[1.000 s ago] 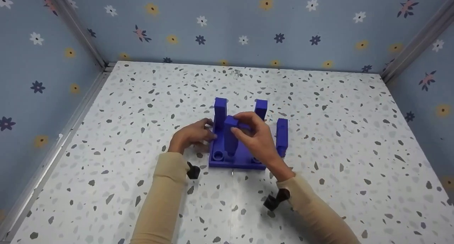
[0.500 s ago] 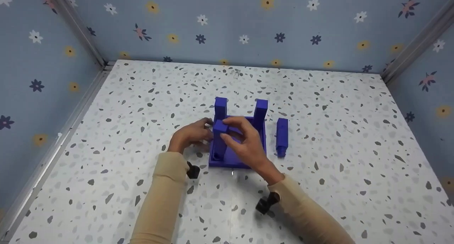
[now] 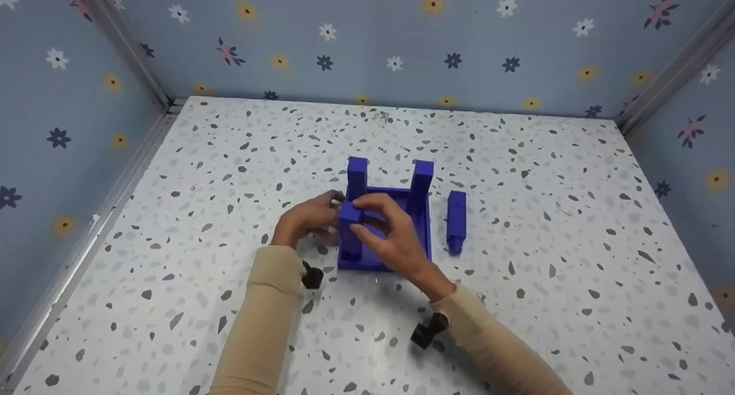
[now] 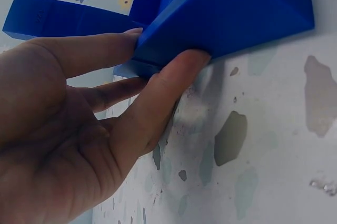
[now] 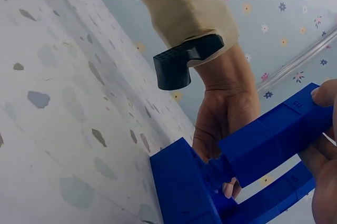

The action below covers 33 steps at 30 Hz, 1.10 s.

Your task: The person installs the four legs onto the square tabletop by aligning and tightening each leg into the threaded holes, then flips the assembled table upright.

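Head view: blue square peg (image 3: 349, 228) pinched by right hand (image 3: 390, 237); left hand (image 3: 307, 218) apparently gripping blue base (image 3: 422, 223).

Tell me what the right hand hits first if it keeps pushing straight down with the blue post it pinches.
Most likely the blue base plate: the right hand holds the blue post upright over its near-left corner.

Even, bright overhead light in the head view; soft short shadows fall toward the viewer from the blue base (image 3: 422, 234) onto the speckled surface (image 3: 517, 171); both wrist views are dimmer, bluish, softly blurred up close
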Tool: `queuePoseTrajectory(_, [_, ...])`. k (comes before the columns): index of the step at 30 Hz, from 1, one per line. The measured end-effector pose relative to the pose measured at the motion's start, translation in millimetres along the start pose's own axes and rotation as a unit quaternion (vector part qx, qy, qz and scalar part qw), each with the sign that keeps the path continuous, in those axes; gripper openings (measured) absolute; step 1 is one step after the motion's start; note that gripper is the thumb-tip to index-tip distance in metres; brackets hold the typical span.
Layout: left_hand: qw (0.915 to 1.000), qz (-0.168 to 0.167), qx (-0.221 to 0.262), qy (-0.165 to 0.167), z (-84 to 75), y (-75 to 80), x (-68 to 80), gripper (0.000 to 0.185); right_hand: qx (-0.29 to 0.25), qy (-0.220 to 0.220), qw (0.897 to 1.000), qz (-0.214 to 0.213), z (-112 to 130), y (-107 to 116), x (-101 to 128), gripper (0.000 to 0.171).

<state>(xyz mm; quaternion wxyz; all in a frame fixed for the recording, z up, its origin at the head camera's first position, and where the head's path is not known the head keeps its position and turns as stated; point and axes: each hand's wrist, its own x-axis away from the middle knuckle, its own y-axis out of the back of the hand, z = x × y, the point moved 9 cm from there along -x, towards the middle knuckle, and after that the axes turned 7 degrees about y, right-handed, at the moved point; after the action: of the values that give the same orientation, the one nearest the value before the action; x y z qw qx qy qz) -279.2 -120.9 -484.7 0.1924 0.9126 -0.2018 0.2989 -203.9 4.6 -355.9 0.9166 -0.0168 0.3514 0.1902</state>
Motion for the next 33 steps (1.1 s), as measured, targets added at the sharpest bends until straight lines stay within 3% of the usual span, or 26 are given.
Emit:
queuePoseTrajectory(9, [0.9999,-0.005,-0.008,0.004,-0.5,2.0,-0.3,0.052,0.044,0.043,0.998,0.022,7.2,-4.9,3.0,0.031])
queuePoseTrajectory(19, [0.9996,-0.011,-0.024,0.012,1.9,3.8,-2.8,0.052,0.121,0.105,0.987,0.015,18.0,-6.8,6.9,0.034])
queuePoseTrajectory(23, [0.9995,-0.011,-0.028,0.013,2.4,3.8,-2.2,0.052,0.125,0.111,0.986,0.007,19.6,-6.9,7.1,0.028])
queuePoseTrajectory(28, [0.9996,-0.009,-0.021,0.015,2.4,2.8,-0.7,0.054,0.100,0.078,0.992,-0.006,17.1,-4.1,2.7,0.017])
queuePoseTrajectory(33, [0.9998,-0.007,-0.018,0.009,1.6,2.0,1.1,0.052,0.011,-0.032,0.999,0.009,0.3,-4.4,0.0,0.025])
